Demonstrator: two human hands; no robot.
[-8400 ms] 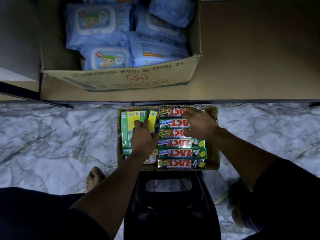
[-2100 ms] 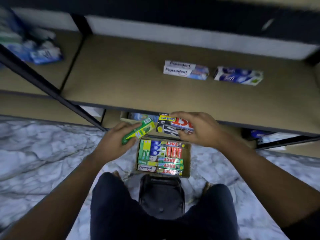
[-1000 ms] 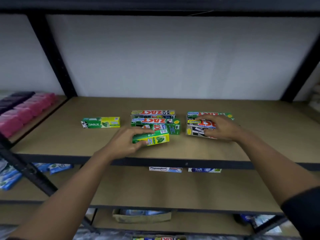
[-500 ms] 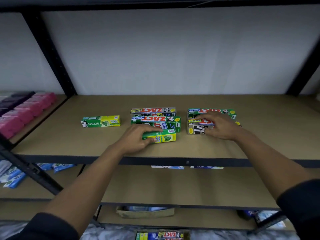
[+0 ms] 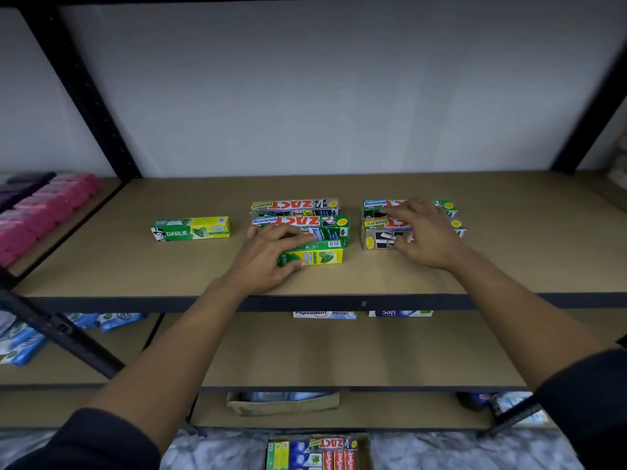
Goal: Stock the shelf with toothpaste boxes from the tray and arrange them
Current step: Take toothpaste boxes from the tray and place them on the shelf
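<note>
Shelf: a brown board (image 5: 492, 239) with a dark rail along its front edge, set in a black steel frame. It carries all the toothpaste boxes named below.
Room: a plain white wall (image 5: 339, 96) stands behind the shelf, with black uprights (image 5: 84, 89) at the sides. A grey-white marble floor (image 5: 217, 449) shows at the bottom of the view, and the light is dim.
Left hand (image 5: 268, 256): it reaches in over the front rail. Its grip is clamped on the green-and-yellow box (image 5: 320, 255), thumb on the near side and fingers over the far side.
Green-and-yellow box: it lies flat on the shelf, just in front of the middle ZACT boxes (image 5: 298, 213).
Middle ZACT boxes: at least two lie one behind the other, their lettering upside down to the camera.
Right hand (image 5: 424, 234): it is spread over the right ZACT boxes (image 5: 375, 235), fingers across the tops and thumb at the near face of the front one. I cannot tell whether the grip is clamped or only resting.
Right ZACT boxes: two lie one behind the other, a gap apart from the middle ones.
Darlie box (image 5: 191, 228): it lies flat and alone, left of the middle ones.
Tray (image 5: 364, 451): cardboard, on the floor below the shelving, with toothpaste boxes packed inside. The bottom edge of the view cuts it off.
Lower shelf (image 5: 339, 354): a Pepsodent box (image 5: 324, 314) and a blue-and-white box (image 5: 400, 313) lie at the back, largely hidden by the rail above.
Left bay: pink packs (image 5: 51, 205) lie in rows, with blue packets (image 5: 20, 344) on the level below.
</note>
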